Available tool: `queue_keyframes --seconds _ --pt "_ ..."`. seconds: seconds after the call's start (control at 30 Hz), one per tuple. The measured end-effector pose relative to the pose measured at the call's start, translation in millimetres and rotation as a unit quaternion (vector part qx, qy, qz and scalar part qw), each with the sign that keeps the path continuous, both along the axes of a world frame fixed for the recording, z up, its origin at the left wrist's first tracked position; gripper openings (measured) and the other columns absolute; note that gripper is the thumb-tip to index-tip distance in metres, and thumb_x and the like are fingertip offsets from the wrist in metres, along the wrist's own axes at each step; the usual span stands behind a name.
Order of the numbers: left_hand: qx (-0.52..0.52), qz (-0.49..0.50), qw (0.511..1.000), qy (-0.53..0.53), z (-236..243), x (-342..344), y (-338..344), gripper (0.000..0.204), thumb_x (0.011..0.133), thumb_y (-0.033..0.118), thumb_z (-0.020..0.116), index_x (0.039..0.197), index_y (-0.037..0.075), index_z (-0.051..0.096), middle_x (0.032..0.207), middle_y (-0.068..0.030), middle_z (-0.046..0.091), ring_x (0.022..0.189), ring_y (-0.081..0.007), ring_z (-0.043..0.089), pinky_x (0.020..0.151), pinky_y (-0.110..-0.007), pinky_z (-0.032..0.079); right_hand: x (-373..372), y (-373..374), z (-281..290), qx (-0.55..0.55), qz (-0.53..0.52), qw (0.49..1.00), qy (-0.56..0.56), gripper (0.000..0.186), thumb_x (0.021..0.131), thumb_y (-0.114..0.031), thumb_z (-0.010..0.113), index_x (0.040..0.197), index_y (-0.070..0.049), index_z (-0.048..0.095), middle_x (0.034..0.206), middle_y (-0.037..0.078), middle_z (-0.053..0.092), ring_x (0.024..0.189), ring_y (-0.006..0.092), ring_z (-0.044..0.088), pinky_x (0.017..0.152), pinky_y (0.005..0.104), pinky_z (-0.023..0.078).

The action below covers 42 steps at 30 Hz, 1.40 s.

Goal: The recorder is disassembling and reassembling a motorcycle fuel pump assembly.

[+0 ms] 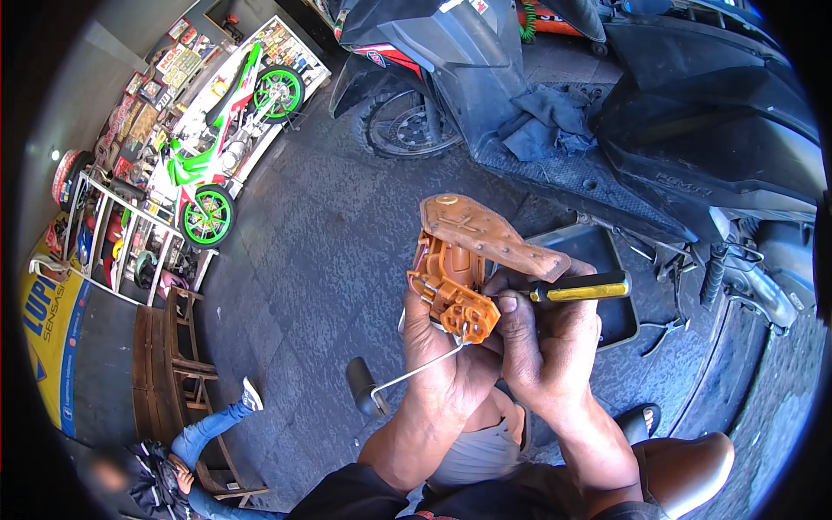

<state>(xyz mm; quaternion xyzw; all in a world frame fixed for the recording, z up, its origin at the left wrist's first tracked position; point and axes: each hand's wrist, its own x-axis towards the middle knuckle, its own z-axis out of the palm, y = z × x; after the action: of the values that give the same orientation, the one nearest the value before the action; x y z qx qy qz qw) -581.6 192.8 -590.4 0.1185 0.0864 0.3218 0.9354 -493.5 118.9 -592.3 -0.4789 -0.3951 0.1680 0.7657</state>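
Note:
My left hand (442, 368) is wrapped around an orange plastic fuel pump assembly (468, 308), held up in front of me. Over its top lies a brown, flat strainer (490, 232) with a rounded end. A bent wire arm runs from the pump down to a black float (360, 386) on the left. In my right hand (548, 355) is a screwdriver (585, 288) with a black and yellow handle, gripped between thumb and fingers. Its shaft points left at the pump's side; my thumb and the pump hide the tip.
A dark tray (617, 322) lies on the floor behind my right hand. A dark scooter (555, 165) stands ahead, a cloth (550, 121) on its footboard. At left are a green and white motorcycle (230, 139), a wooden bench (156, 355) and a seated person (165, 477).

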Motion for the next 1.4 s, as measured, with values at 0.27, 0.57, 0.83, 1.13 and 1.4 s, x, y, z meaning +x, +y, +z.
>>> queue_keyframes --seconds 0.27,0.57,0.83,1.13,1.4 --pt "0.017 0.012 0.999 0.033 1.7 -0.8 -2.0 0.064 0.094 0.056 0.056 0.135 0.008 0.047 0.116 -0.0115 0.06 0.11 -0.0245 0.063 0.097 -0.042 0.056 0.1 -5.2 0.8 -0.043 -0.024 0.998 -0.049 0.033 0.093 0.007 0.053 0.125 0.008 0.044 0.099 0.014 0.067 0.094 0.0156 0.066 0.084 0.0285 0.053" --pt "-0.011 -0.017 1.0 -0.006 6.7 1.2 -2.3 0.047 0.1 0.036 0.053 0.129 0.0 0.049 0.104 -0.0142 0.06 0.1 -0.0249 0.065 0.094 -0.041 0.058 -7.5 8.7 -12.7 0.118 0.017 0.987 0.106 0.023 0.092 0.012 0.053 0.109 0.005 0.04 0.101 0.023 0.067 0.091 0.0231 0.071 0.078 0.033 0.061" --pt "-0.036 -0.008 0.999 -0.008 10.0 0.7 -1.6 0.04 0.101 0.037 0.052 0.122 0.003 0.052 0.094 -0.0087 0.055 0.092 -0.0192 0.063 0.088 -0.037 0.058 -7.5 9.5 -12.7 0.072 0.012 0.995 0.075 0.026 0.093 0.01 0.054 0.112 0.0 0.039 0.101 0.02 0.066 0.093 0.0207 0.068 0.08 0.0303 0.058" --pt "-0.029 -0.018 0.999 -0.02 7.3 -0.4 1.8 0.039 0.101 0.035 0.052 0.121 0.002 0.053 0.096 -0.0104 0.057 0.092 -0.0204 0.064 0.089 -0.038 0.059 -8.7 9.4 -13.7 0.09 0.01 0.993 0.072 0.028 0.093 0.01 0.054 0.115 0.0 0.039 0.102 0.02 0.066 0.096 0.0214 0.068 0.082 0.031 0.057" --pt "-0.02 0.0 1.0 0.003 8.9 1.7 -0.3 0.038 0.101 0.032 0.053 0.123 0.0 0.053 0.097 -0.0115 0.058 0.091 -0.02 0.064 0.088 -0.038 0.059 -7.0 8.2 -14.4 0.072 0.02 0.994 0.078 0.03 0.094 0.009 0.052 0.118 -0.003 0.038 0.105 0.018 0.064 0.1 0.0189 0.064 0.089 0.0311 0.054"
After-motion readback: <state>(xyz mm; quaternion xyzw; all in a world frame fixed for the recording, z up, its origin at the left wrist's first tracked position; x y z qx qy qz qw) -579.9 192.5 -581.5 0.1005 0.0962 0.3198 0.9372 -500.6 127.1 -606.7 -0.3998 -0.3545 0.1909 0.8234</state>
